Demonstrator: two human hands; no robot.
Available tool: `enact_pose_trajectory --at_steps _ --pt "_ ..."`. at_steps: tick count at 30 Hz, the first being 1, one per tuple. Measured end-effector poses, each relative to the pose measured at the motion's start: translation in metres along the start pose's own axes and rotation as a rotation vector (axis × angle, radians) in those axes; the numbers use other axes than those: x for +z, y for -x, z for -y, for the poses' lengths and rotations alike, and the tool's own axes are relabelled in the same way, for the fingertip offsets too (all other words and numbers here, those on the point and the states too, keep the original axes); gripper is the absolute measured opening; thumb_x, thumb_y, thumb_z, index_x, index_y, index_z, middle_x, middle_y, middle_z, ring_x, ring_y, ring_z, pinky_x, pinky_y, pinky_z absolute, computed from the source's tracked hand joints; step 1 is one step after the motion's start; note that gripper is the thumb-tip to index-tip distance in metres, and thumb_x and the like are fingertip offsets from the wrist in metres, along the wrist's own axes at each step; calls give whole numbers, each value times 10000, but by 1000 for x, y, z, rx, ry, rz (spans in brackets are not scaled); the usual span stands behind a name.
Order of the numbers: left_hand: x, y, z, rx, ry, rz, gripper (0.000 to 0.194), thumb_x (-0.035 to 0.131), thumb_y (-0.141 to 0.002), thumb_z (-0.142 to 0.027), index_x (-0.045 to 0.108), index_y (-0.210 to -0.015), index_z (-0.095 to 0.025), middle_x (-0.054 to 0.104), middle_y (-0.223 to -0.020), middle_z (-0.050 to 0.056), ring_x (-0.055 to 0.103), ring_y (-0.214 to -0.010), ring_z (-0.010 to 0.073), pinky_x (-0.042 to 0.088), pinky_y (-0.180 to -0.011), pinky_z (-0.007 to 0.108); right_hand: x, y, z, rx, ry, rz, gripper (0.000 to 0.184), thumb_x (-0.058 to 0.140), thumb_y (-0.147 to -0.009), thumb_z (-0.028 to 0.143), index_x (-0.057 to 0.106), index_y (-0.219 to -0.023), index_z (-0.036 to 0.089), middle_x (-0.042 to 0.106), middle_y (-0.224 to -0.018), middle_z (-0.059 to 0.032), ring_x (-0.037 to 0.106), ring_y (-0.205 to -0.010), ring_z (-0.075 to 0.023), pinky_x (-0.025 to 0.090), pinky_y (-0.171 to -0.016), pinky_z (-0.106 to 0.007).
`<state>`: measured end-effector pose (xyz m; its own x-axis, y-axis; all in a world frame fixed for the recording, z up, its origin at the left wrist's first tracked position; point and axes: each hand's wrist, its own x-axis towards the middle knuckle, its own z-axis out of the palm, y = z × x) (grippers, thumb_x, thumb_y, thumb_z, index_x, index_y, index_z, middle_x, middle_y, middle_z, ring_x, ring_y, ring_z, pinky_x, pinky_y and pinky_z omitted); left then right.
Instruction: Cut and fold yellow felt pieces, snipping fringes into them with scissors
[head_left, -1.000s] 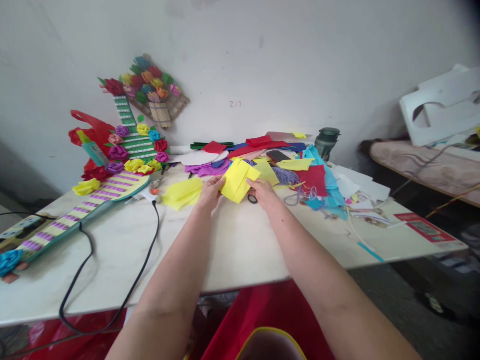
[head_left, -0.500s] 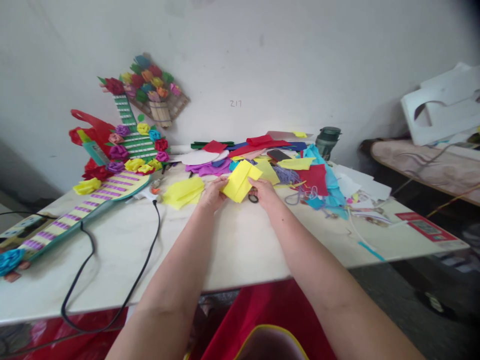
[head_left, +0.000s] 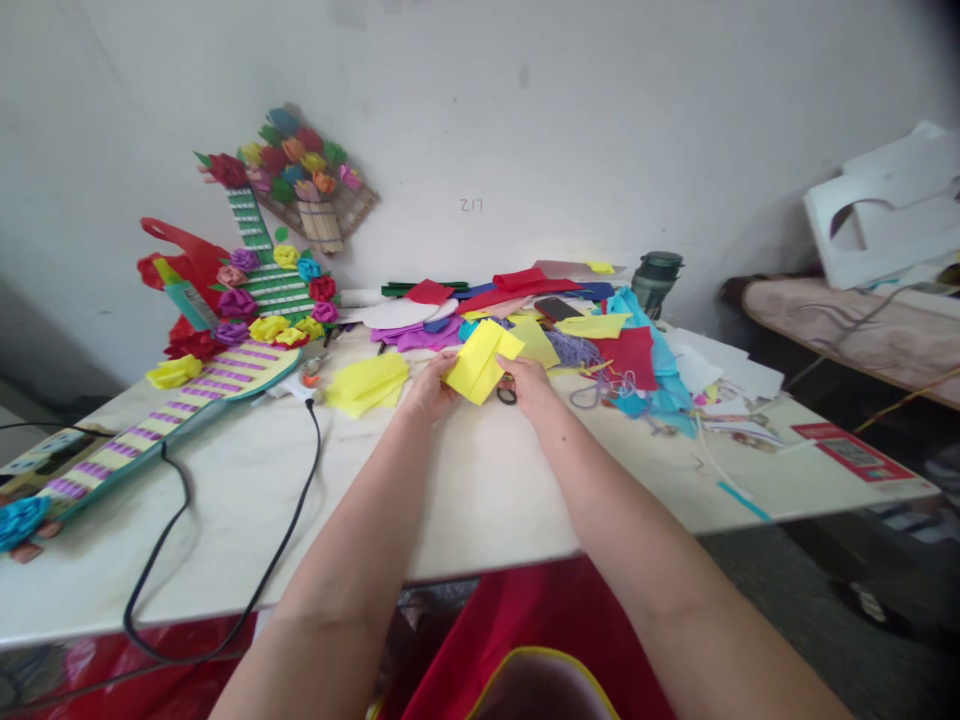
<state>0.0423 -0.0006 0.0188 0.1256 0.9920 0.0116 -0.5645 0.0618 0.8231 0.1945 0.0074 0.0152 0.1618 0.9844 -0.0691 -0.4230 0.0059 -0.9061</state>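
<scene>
- Yellow between both hands: pinching a flat, folded yellow sheet [head_left: 480,362] of thin paper or cloth (cannot tell which), apparently raised over the middle of the pale, smooth-topped surface [head_left: 495,490].
- Gripping the left edge with the fingers of the left hand [head_left: 433,387] and the right edge, near the lower corner, with the fingers of the right hand [head_left: 531,385]; pressed onto the sheet at both sides, not spread.
- Showing the broad face and slanting crease to the camera; probably held by the edges to stop the overlapped layers from slipping, with the middle left in view.
- Just beside the left hand, lying flat: a loose stack of thin yellow sheets [head_left: 367,385], seemingly put there for easy reach.
- Close under the right hand, partly hidden: a small black ring-shaped handle [head_left: 507,396], perhaps of scissors.
- Behind, pushed toward the wall: a heap with a flat red piece [head_left: 626,360] in it, likely set back to free working room. Off to the left, leaning upright: a green striped panel [head_left: 283,290] edged with colourful flowers.
- Differing little from a second ago: left hand and folded sheet shifted very slightly rightward, with the same two-sided pinch.
</scene>
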Motion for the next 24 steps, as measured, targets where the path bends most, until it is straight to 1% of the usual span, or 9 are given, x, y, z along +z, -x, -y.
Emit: enact_pose_trajectory --at_steps 4,8,15,19,21,24 --pt "2 1 -1 -31 4 -11 77 580 -713 -133 560 -787 -143 599 -712 10 584 -633 115 487 -573 227 0 0 0 -6 33 0 115 717 -631 151 605 -631 127 595 -534 23 517 -436 -67 408 -361 -158" --pt "3 2 0 -37 9 -22 69 572 -722 -127 567 -790 -141 603 -708 16 584 -630 120 490 -574 230 1 0 -1 -10 33 -11 125 719 -630 154 598 -627 125 583 -525 29 502 -427 -59 398 -355 -153" --pt "5 0 4 -48 49 -30 93 566 -734 -132 582 -825 -145 634 -746 34 612 -677 147 517 -641 264 3 1 0 0 15 -54 125 703 -645 117 586 -601 128 595 -518 24 506 -410 -62 387 -343 -154" --pt "6 -1 6 -69 40 -37 115 570 -756 -175 599 -860 -134 657 -789 54 636 -732 175 531 -707 304 3 -1 -1 -7 9 -69 152 714 -632 116 574 -575 135 585 -490 33 496 -398 -60 377 -339 -153" --pt "6 -1 6 -73 33 -22 133 588 -773 -228 606 -862 -131 669 -813 69 647 -782 197 534 -747 329 2 -2 -1 -12 3 -74 155 721 -620 114 575 -572 140 589 -489 35 500 -404 -64 382 -345 -156" --pt "6 0 7 -49 -6 51 186 659 -747 -254 617 -883 -134 682 -868 82 653 -839 211 530 -780 329 1 -4 -3 -20 -4 -79 133 714 -613 101 591 -581 141 602 -499 25 517 -421 -77 388 -356 -171"
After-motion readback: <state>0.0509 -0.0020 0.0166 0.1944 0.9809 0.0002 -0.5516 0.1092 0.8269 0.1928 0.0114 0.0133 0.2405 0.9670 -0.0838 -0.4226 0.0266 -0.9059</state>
